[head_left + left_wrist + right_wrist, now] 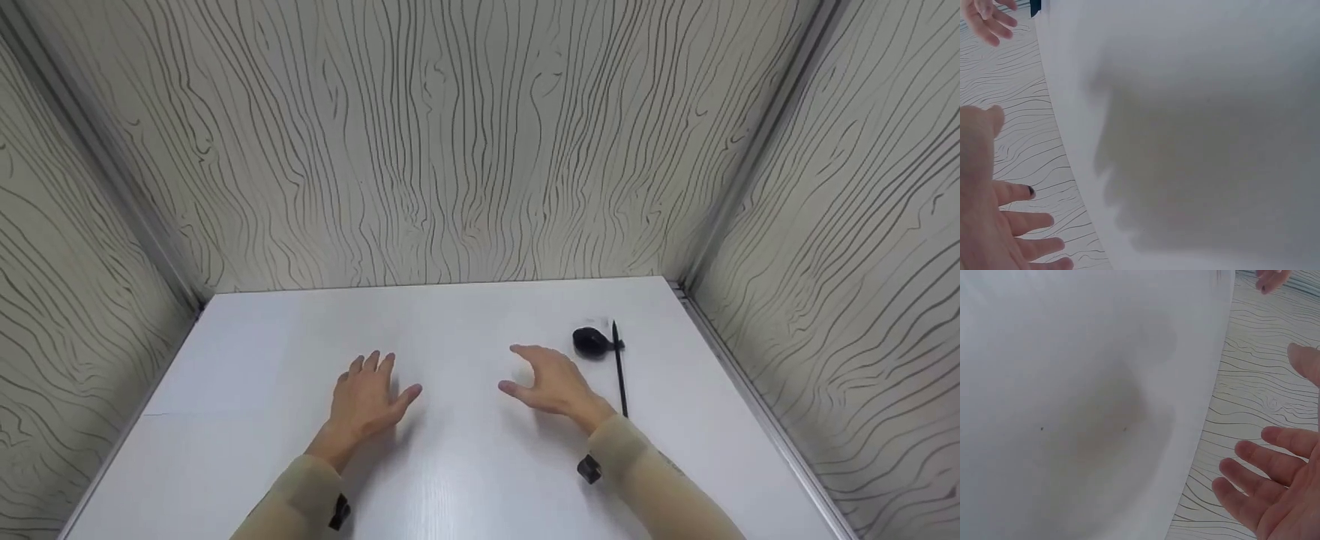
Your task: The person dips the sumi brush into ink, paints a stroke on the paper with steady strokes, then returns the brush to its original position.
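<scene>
My left hand [365, 401] is held over the white table [450, 465] with its fingers spread and nothing in it. To its right, my right hand [553, 381] also holds nothing; its thumb and fingers are apart, pointing inward. Nearest to the right hand lie a black rounded object [591, 343] with a short narrow neck and a thin black stick [620, 367] crossing that neck. Their exact kinds cannot be made out. In the left wrist view the left palm [988, 219] shows bare, and in the right wrist view the right fingers [1266, 464] are loosely extended.
Something pale or clear [596, 322] lies just behind the black rounded object. A white sheet or panel [217, 352] covers the table's back left. Wood-grain patterned walls [435, 150] close in the back and both sides, with metal rails [772, 435] along the edges.
</scene>
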Action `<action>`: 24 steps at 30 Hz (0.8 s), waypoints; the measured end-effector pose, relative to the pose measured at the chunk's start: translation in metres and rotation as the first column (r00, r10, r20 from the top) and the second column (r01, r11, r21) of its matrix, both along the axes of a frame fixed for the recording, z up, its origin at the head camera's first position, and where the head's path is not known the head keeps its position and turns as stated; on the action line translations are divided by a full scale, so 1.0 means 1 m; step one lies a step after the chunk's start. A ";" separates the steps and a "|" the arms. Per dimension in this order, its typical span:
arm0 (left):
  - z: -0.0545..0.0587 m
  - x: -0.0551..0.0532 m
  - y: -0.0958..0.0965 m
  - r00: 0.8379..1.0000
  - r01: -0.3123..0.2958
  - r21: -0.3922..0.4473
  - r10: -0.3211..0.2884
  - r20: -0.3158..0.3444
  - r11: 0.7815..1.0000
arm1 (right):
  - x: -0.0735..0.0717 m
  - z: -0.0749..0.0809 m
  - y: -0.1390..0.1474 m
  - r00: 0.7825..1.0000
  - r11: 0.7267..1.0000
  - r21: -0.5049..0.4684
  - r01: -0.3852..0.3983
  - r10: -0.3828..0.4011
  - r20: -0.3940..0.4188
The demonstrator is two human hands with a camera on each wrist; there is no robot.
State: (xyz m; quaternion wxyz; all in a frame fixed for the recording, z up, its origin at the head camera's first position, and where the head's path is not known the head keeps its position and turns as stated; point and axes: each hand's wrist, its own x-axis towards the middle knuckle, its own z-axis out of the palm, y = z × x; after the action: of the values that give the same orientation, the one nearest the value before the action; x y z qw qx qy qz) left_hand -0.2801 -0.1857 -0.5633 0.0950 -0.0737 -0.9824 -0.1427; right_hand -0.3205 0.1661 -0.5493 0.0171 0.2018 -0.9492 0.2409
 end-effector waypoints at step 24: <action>-0.008 0.007 -0.020 1.000 -0.005 0.061 0.003 0.023 0.998 | 0.001 0.003 -0.021 0.987 0.988 0.016 -0.155 0.155 -0.030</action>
State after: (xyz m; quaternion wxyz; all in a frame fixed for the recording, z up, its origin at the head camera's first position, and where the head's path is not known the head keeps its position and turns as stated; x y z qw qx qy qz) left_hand -0.2734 -0.2058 -0.5709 0.0862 -0.0671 -0.9788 -0.1734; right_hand -0.3195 0.1455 -0.5460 0.0116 0.2789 -0.9319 0.2318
